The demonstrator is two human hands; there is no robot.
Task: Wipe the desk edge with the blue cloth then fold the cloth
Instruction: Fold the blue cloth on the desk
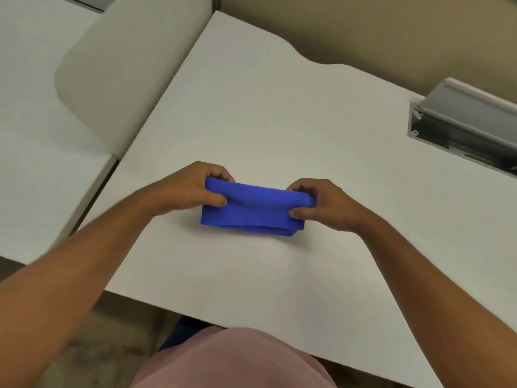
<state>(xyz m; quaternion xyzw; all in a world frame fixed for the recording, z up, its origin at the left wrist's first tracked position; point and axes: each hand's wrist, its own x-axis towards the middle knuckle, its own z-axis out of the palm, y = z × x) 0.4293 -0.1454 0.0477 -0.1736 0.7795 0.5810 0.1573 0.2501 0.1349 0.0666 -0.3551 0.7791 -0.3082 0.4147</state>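
Observation:
The blue cloth (253,209) lies folded into a long narrow band in the middle of the white desk (279,113). My left hand (187,189) pinches its left end between thumb and fingers. My right hand (324,204) pinches its right end the same way. The upper layer is raised slightly between the two hands, while the lower layers rest on the desk. The desk's near edge (251,329) runs just in front of my body.
A grey metal cable tray (464,123) is set into the desk at the far right. A white partition panel (123,71) stands at the desk's left side, with another white desk (36,152) beyond it. A beige wall (377,26) is behind.

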